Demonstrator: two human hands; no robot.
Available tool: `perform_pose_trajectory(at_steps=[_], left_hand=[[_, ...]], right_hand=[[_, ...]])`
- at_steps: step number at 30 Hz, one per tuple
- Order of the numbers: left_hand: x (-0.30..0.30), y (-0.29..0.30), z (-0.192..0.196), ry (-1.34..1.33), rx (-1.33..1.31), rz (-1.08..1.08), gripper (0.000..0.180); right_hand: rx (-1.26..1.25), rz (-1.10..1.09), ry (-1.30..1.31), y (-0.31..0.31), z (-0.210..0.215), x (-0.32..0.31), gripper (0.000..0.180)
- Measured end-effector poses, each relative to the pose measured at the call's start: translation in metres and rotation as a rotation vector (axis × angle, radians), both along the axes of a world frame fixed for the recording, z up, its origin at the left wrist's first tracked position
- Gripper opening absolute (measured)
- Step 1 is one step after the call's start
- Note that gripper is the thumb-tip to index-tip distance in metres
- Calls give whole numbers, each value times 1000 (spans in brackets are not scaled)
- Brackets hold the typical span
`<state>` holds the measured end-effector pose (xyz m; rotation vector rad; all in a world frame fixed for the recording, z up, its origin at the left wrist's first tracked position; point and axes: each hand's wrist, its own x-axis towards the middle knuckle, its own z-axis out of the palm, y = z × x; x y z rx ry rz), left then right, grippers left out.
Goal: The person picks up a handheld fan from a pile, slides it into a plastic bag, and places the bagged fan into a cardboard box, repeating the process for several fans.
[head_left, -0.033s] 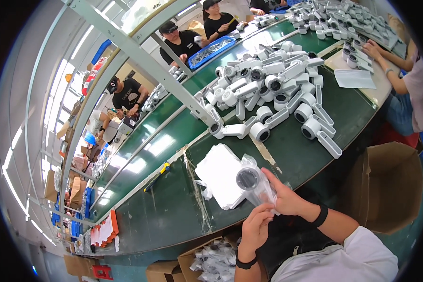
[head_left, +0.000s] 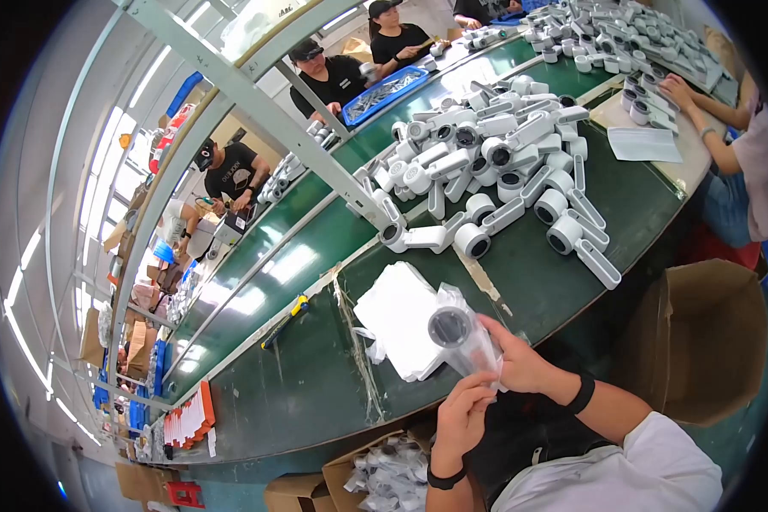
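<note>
Plainly, both hands meet at one device (head_left: 450, 327), which is in a clear bag (head_left: 485, 357). It lies up and to the left of the hands. Its long axis runs aslant: the round dark end is farther away, and the bag's other end points down toward the person. The right hand (head_left: 527, 365) is nearer to the round end; it is half closed, its fingers curved along the bag's right side. The left hand (head_left: 462, 418) is lower, thumb and fingers together, pinching the bag's near end. How firmly they press, I cannot tell. Beyond, a white stack (head_left: 394, 311) rests on the table (head_left: 273, 388); farther, to the upper right, lies a pile (head_left: 491, 154) of similar devices.
</note>
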<state>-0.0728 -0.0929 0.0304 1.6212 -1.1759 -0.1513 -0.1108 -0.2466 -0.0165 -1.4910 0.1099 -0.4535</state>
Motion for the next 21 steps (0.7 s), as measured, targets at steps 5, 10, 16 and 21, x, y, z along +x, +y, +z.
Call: perform_pose_trajectory(at_steps=[5, 10, 16, 21], left_hand=[[4, 5, -27, 438, -402, 345, 42], [-11, -2, -43, 1258, -457, 85, 54], [-5, 20, -42, 1244, -507, 46, 55], [8, 49, -45, 1032, -568, 210, 59]], right_hand=[[269, 98, 151, 12, 4, -1, 42], [-343, -85, 56, 30, 25, -4, 48], [-550, -397, -162, 31, 25, -2, 28], [-603, -202, -204, 30, 12, -16, 12]])
